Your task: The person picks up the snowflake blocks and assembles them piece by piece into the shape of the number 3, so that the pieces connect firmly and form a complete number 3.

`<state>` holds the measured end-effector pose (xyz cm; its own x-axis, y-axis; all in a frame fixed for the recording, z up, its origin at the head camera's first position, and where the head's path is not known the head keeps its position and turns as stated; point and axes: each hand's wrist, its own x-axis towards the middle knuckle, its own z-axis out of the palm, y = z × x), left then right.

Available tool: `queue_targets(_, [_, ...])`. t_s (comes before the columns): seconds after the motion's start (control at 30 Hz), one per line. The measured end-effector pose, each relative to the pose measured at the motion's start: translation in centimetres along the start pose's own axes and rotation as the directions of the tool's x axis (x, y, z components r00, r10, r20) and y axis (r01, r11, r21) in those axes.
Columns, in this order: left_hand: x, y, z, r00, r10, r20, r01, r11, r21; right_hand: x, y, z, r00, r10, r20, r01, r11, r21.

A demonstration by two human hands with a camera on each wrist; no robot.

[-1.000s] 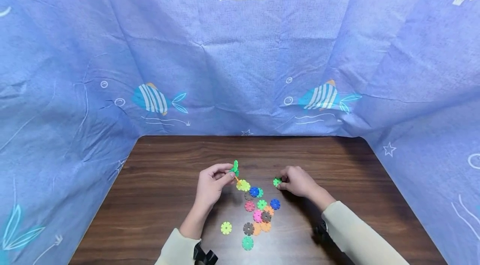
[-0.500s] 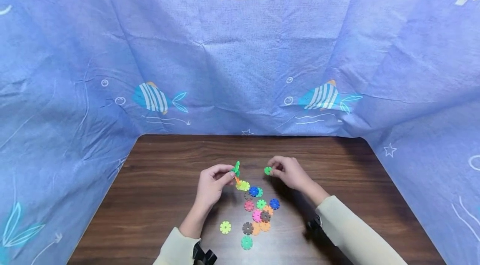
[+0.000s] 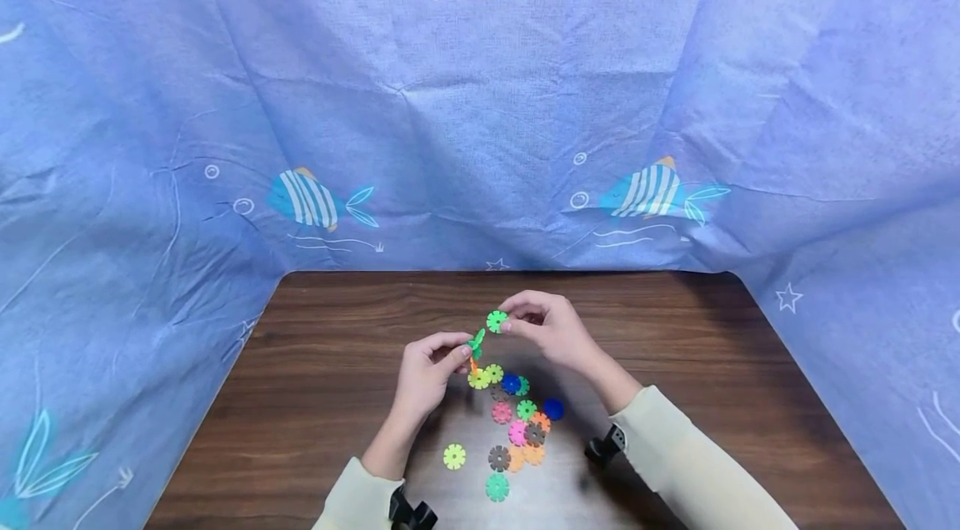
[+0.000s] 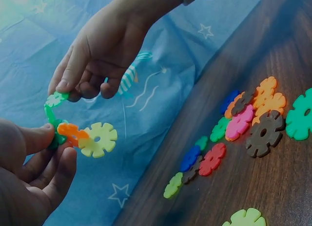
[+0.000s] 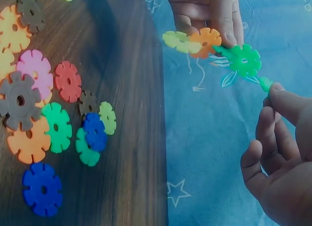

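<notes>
My left hand (image 3: 426, 373) grips a short chain of slotted snowflake discs over the table. The chain's yellow disc (image 4: 99, 140) and orange disc (image 4: 73, 134) lead into green discs (image 5: 245, 61), partly covered by the thumb and fingertips. Between thumb and forefinger, my right hand (image 3: 546, 332) pinches another green snowflake disc (image 3: 496, 322). In the head view this disc is just above and right of the chain's green end. Both wrist views have its edge right at that upper green disc, and the right wrist view sees it nearly edge-on.
Loose snowflake discs lie on the brown wooden table (image 3: 345, 405), several overlapping: a red disc (image 3: 501, 412), a pink disc (image 5: 35, 72), a blue disc (image 5: 43, 189) and others. A yellow disc (image 3: 453, 456) lies apart at left. Blue fish-print cloth (image 3: 480, 138) surrounds the table.
My right hand has lifted the green disc off the table at right and carried it left to the chain. My left hand stays nearly in place, the chain tilting slightly.
</notes>
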<state>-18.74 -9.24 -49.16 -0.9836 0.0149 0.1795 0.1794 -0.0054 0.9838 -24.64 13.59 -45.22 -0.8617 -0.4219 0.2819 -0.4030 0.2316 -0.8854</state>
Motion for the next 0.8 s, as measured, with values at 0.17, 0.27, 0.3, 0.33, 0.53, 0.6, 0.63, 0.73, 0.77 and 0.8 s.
queue_targets(0.17, [0.0, 0.1, 0.1, 1.000, -0.014, 0.006, 0.013, 1.000, 0.026, 0.1, 0.2, 0.4, 1.000, -0.017, 0.021, 0.017, 1.000, 0.005])
queue_targets(0.27, [-0.1, 0.0, 0.1, 1.000, -0.006, 0.007, 0.006, 0.999, 0.043, 0.1, 0.2, 0.6, 0.999, -0.025, 0.029, 0.025, 1.000, -0.011])
queue_targets(0.3, [-0.1, 0.0, 0.1, 1.000, -0.005, 0.005, 0.005, 0.999, 0.049, 0.1, 0.1, 0.6, 0.999, -0.027, 0.029, 0.027, 1.000, -0.012])
queue_targets(0.33, [-0.1, 0.1, 0.1, 1.000, -0.002, 0.003, 0.002, 0.999, 0.054, 0.1, 0.1, 0.6, 0.999, -0.030, 0.029, 0.030, 0.999, -0.014])
queue_targets(0.53, [-0.3, 0.5, 0.4, 1.000, 0.014, -0.007, -0.013, 0.997, 0.077, 0.1, -0.3, 0.9, 0.998, -0.036, 0.054, 0.038, 0.998, -0.041])
queue_targets(0.6, [-0.4, 0.6, 0.5, 0.999, 0.028, -0.023, -0.025, 0.995, 0.092, 0.1, -0.4, 1.0, 0.997, -0.037, 0.062, 0.040, 0.998, -0.051])
queue_targets(0.63, [-0.4, 0.6, 0.5, 0.999, 0.034, -0.034, -0.030, 0.995, 0.099, 0.1, -0.5, 1.0, 0.997, -0.036, 0.064, 0.039, 0.998, -0.057])
queue_targets(0.73, [-0.5, 0.5, 0.6, 0.996, 0.055, -0.066, -0.047, 0.992, 0.115, 0.1, -0.7, 1.3, 0.997, -0.046, 0.064, 0.051, 0.996, -0.071])
queue_targets(0.77, [-0.5, 0.5, 0.7, 0.995, 0.065, -0.079, -0.055, 0.991, 0.120, 0.0, -0.9, 1.4, 0.997, -0.054, 0.061, 0.058, 0.995, -0.077])
queue_targets(0.8, [-0.5, 0.5, 0.7, 0.993, 0.072, -0.089, -0.061, 0.991, 0.123, 0.0, -1.0, 1.5, 0.997, -0.060, 0.057, 0.065, 0.994, -0.083])
